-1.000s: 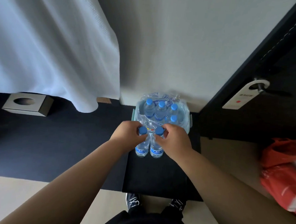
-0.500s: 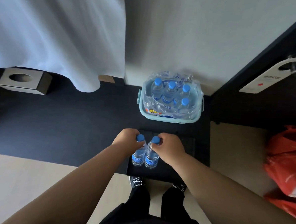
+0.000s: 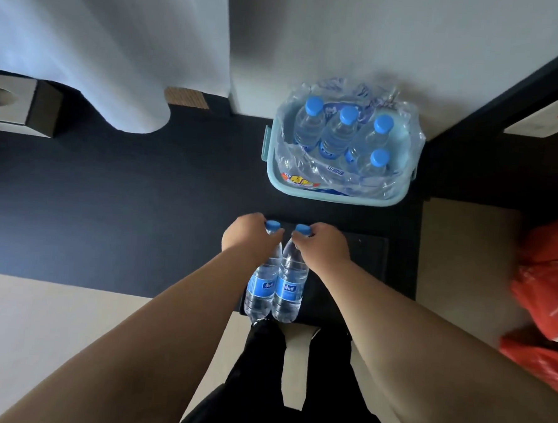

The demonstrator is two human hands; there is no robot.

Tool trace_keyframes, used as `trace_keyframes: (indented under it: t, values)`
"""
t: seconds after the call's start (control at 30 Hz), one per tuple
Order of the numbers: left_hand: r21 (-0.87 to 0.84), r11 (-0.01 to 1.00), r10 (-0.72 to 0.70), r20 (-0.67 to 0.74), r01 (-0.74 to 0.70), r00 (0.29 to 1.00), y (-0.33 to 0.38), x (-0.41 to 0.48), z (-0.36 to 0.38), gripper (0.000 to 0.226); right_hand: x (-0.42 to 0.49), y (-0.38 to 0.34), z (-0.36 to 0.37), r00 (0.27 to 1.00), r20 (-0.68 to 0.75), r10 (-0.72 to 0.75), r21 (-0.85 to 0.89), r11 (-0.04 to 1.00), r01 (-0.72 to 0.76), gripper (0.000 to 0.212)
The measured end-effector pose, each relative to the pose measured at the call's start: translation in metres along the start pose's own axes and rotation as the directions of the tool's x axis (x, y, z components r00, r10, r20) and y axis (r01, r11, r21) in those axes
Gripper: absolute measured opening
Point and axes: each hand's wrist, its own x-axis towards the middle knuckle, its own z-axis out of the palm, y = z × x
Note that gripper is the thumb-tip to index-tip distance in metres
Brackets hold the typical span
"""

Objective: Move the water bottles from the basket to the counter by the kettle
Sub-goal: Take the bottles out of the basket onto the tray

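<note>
**Two bottles out, four left in the basket**

Left hand is wrapped round the neck of one bottle, right hand has another bottle the same way. Both hang side by side, touching, above a dark floor mat. The basket sits farther off by the wall, four blue-capped bottles standing in torn plastic wrap
</note>
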Motion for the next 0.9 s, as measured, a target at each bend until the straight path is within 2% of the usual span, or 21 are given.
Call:
trace_keyframes:
  t: [0.23,0.43,0.5,0.7,0.83,0.9]
  values:
    - [0.005,0.999,-0.044,0.014,0.044,0.999,-0.001,0.030,0.021,0.036,0.031,0.008,0.021,0.997,-0.032,0.077,0.035,0.997,-0.076,0.034]
    - [0.055,0.995,-0.085,0.013,0.084,0.996,-0.004,0.049,0.033,0.033,0.050,0.019,0.038,0.990,0.014,0.141,0.027,0.990,-0.142,0.041]
    - [0.067,0.992,-0.107,0.020,0.106,0.994,-0.005,0.052,0.035,0.033,0.052,0.021,0.043,0.990,0.021,0.136,0.013,0.991,-0.136,0.047]
    - [0.083,0.990,-0.114,0.012,0.112,0.993,-0.010,0.042,0.032,0.029,0.041,0.028,0.040,0.994,0.021,0.103,-0.027,0.994,-0.103,0.046]
    - [0.089,0.991,-0.101,0.000,0.101,0.995,-0.012,0.030,0.016,0.029,0.031,0.028,0.021,0.997,0.019,0.070,-0.080,0.995,-0.068,0.036]
    - [0.090,0.992,-0.086,-0.004,0.086,0.996,-0.009,0.024,0.004,0.030,0.026,0.025,0.006,0.999,0.008,0.045,-0.085,0.995,-0.044,0.046]
